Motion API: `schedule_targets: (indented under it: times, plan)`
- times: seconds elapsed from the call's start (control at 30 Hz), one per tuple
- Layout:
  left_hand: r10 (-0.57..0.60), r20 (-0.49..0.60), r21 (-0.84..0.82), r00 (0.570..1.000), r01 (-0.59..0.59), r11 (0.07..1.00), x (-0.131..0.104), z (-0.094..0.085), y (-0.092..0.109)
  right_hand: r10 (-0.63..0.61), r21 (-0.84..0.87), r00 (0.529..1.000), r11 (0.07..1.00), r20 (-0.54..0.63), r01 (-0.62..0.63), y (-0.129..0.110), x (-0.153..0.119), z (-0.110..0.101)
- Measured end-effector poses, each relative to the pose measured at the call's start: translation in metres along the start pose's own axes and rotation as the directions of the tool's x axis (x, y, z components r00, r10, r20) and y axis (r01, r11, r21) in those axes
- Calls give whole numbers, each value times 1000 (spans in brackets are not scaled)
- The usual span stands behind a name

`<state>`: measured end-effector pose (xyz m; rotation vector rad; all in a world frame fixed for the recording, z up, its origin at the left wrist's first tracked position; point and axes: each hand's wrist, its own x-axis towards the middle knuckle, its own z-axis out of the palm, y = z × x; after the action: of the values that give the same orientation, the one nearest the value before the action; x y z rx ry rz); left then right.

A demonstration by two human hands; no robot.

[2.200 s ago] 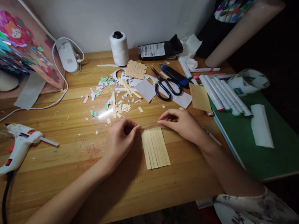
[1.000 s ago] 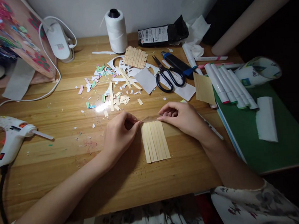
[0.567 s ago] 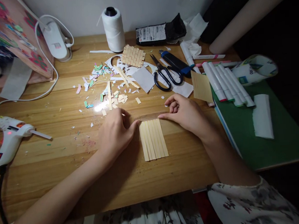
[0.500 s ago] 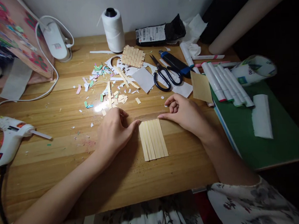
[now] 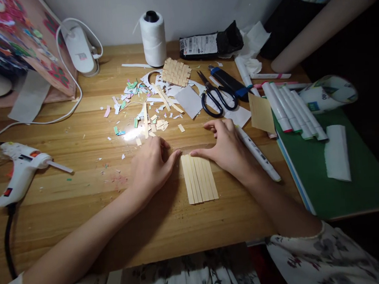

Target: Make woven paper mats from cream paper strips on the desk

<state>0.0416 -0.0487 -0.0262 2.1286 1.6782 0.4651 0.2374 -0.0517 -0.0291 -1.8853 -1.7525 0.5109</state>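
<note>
Several pale yellow strips (image 5: 200, 179) lie side by side on the wooden table, forming a small panel. The thumb of my left hand (image 5: 154, 167) rests at the panel's top left corner, its other fingers curled on the table. My right hand (image 5: 226, 148) touches the top edge with its thumb, the fingers bent and apart from the thumb. Neither hand visibly grips anything. Behind the thumbs a faint sheen shows on the table; I cannot make out what it is. A white marker (image 5: 258, 153) lies beside my right hand.
Paper scraps (image 5: 158, 124), a woven square (image 5: 176, 72), black scissors (image 5: 217, 98) and a blue-black cutter (image 5: 229, 81) lie behind the hands. A thread spool (image 5: 153, 40) stands at the back. The glue gun (image 5: 22, 170) is left; markers (image 5: 277, 107) lie right, by a green board (image 5: 363, 183).
The view has shifted, so most things appear farther right. My right thumb has moved left along the panel's top edge. A white marker now shows beside my right hand.
</note>
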Motion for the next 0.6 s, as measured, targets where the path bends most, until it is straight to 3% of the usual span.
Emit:
schedule_targets:
  times: [0.3,0.6]
  plan:
    - [17,-1,-3,1000,-17,1000,-1,-1,0,-134,15,987,991,-84,135,-21,-7,18]
    - [-4,24,9,1000,4,1000,-1,-2,-1,-145,-78,988,987,-47,141,13,-6,-14]
